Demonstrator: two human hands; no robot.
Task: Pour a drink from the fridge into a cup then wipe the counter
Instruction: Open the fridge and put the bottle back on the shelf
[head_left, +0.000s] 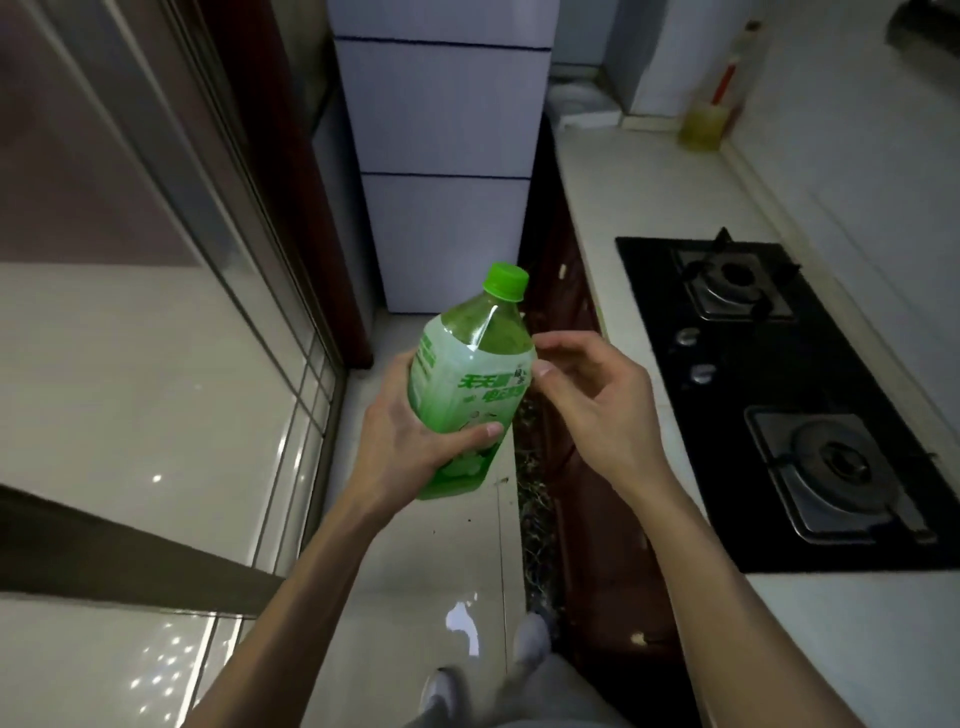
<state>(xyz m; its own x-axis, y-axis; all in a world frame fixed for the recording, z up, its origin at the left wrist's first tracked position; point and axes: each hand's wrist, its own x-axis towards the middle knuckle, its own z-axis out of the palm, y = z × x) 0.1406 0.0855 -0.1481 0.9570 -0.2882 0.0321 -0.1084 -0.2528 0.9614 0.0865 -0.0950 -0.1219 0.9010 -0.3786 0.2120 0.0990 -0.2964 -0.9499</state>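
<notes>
My left hand grips a green drink bottle around its lower body, tilted a little to the right, above the floor in the middle of the view. Its green cap is on. My right hand hovers just to the right of the bottle with loosely curled fingers, its thumb tip close to the label, holding nothing. The white fridge stands straight ahead with its doors closed. No cup is in view.
A white counter runs along the right side with a black two-burner gas stove set into it. A bottle of yellow oil stands at the counter's far end. A glass sliding door lines the left.
</notes>
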